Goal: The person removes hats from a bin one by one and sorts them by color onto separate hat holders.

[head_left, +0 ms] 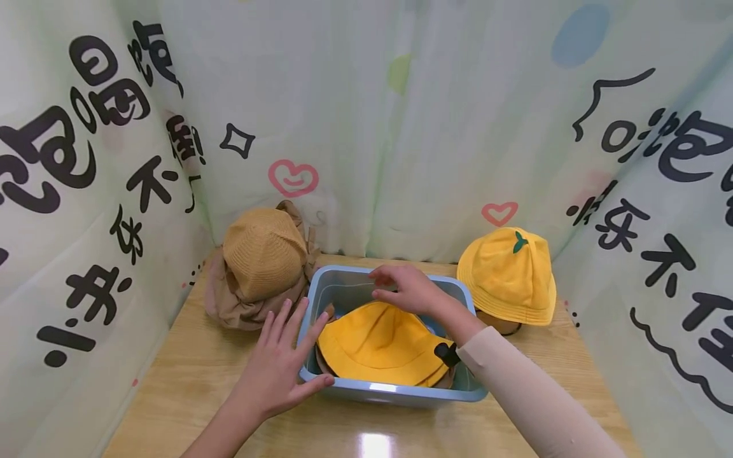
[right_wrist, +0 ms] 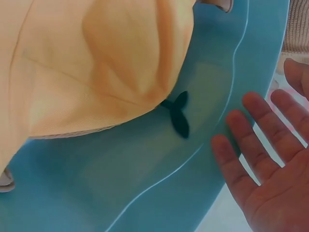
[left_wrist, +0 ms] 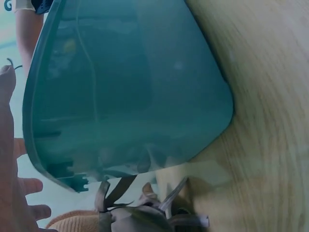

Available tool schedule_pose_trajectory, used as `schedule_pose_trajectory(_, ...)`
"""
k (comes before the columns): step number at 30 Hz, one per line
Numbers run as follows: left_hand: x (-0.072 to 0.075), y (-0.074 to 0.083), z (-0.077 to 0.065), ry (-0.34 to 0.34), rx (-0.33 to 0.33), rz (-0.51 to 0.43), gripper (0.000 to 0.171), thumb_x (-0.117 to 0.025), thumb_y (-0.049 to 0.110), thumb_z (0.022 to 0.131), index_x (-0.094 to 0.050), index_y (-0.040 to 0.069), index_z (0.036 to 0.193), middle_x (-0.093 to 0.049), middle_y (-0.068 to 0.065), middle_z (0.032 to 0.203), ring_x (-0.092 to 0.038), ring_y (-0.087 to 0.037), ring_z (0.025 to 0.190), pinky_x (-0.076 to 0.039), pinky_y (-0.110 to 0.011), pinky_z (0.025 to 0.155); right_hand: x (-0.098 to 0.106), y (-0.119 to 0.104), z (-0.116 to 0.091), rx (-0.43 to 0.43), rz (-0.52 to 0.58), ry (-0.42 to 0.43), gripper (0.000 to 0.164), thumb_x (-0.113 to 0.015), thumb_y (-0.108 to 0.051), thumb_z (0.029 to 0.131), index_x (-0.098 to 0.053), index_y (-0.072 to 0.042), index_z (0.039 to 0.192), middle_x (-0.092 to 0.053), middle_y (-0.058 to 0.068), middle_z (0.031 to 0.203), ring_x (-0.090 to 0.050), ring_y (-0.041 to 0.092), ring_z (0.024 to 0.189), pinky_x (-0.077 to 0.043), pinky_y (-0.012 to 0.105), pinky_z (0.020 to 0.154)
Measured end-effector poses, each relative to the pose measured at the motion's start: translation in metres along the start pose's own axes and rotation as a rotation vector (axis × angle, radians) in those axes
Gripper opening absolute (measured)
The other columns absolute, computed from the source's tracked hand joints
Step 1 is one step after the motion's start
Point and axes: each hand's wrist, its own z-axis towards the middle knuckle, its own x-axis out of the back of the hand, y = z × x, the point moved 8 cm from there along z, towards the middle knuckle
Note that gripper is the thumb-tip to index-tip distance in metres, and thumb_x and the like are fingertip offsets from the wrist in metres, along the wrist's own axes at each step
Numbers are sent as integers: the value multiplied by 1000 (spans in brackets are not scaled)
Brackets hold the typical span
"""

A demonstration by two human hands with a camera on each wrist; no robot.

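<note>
A yellow bucket hat (head_left: 380, 343) lies inside the blue plastic basin (head_left: 401, 393), with a brown edge showing beneath it. The right wrist view shows a green sprout (right_wrist: 178, 116) on the yellow hat (right_wrist: 96, 67). My right hand (head_left: 409, 289) hovers over the back of the basin with fingers loosely bent and nothing in them. Fingers spread, my left hand (head_left: 280, 362) is at the basin's left side, its thumb by the front left rim. In the left wrist view, the basin's wall (left_wrist: 135, 87) fills the middle beside the left hand (left_wrist: 12, 183).
Back left on the wooden table (head_left: 212, 394) sits a tan knitted hat (head_left: 266, 254) on a brownish cloth hat (head_left: 252, 308). Another yellow hat (head_left: 506, 277) with a green sprout stands back right, over something brown. Printed curtains (head_left: 343, 127) enclose the table's back and sides.
</note>
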Motion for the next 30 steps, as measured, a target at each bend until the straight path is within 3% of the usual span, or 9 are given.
schedule_pose_trajectory(15, -15, 3, -8, -46, 24, -11, 89, -40, 79, 90, -18, 30, 161, -23, -18, 163, -24, -46, 147, -24, -66, 113, -9, 20, -14, -58, 45, -41, 36, -65, -22, 98, -63, -6, 130, -68, 12, 124, -65, 26, 111, -52, 44, 97)
schedule_pose_trajectory(21, -14, 4, -8, -45, 30, -6, 89, -40, 79, 89, -20, 29, 161, -25, -18, 163, -25, -47, 146, -24, -66, 113, -15, 27, -19, -90, 32, -58, 36, -65, -21, 98, -63, -7, 130, -68, 11, 125, -64, 28, 113, -51, 46, 98)
schedule_pose_trajectory(30, -15, 5, -2, -33, 36, -3, 96, -41, 85, 84, -23, 29, 160, -30, -20, 160, -23, -45, 148, -24, -66, 114, -22, 44, -27, -211, -10, -146, 37, -64, -25, 98, -64, -7, 130, -69, 11, 122, -64, 29, 112, -51, 46, 96)
